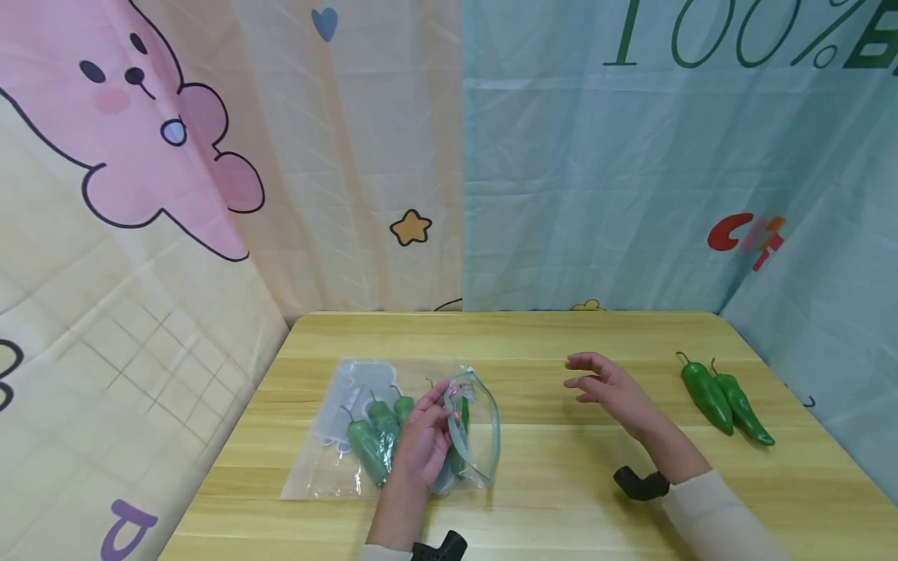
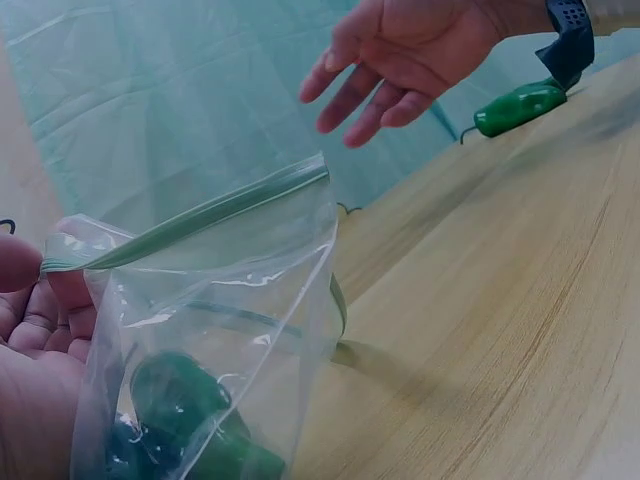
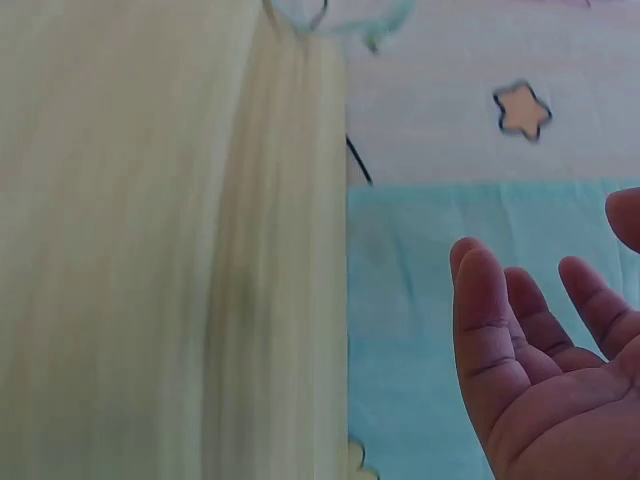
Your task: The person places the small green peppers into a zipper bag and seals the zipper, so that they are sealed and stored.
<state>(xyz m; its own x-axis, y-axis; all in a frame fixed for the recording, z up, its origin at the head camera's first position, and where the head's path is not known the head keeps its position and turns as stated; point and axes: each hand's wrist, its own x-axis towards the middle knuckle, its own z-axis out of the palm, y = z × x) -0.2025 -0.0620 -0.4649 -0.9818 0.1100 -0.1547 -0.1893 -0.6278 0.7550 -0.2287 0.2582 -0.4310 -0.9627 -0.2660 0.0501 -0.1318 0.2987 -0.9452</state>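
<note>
Left fingers [image 1: 429, 399] at edge of wide-open bag [image 2: 225, 300]

Soft, even light brightens the head view, with faint shadows on the desk [image 1: 540, 499] and glints on the clear zip bag [image 1: 309, 479] and green chili peppers [image 1: 707, 396]. The left wrist view is dimmer and cooler, with white glare streaking the bag and a long soft shadow across the desk. In the right wrist view, the washed-out desk blurs while the fingers [image 3: 485, 335] look sharper.
</note>
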